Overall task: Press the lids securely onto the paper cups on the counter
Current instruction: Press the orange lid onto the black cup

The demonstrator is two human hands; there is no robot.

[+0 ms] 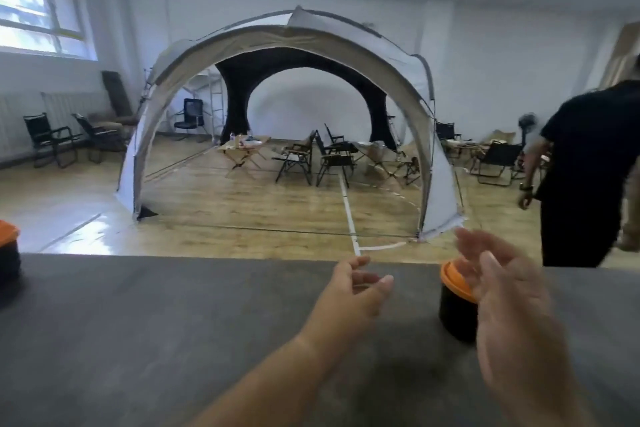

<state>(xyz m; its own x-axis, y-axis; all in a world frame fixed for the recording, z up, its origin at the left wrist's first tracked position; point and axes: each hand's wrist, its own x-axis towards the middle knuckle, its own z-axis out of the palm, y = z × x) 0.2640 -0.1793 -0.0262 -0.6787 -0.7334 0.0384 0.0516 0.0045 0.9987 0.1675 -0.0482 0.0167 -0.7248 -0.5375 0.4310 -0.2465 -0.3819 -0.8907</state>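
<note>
A black paper cup (pixel 455 314) with an orange lid (pixel 452 279) stands on the grey counter (pixel 173 322) near its far edge, right of centre. My right hand (pixel 502 291) hovers over and in front of it, fingers spread, hiding part of the lid; it holds nothing. My left hand (pixel 360 288) floats above the counter to the cup's left, fingers loosely curled and apart, empty. A second black cup (pixel 8 262) with an orange lid (pixel 7 231) stands at the far left edge of the view, partly cut off.
Beyond the counter lies a wooden floor with a large dome tent (pixel 294 114), folding chairs and a small table. A person in black (pixel 588 177) stands close to the counter's far right side.
</note>
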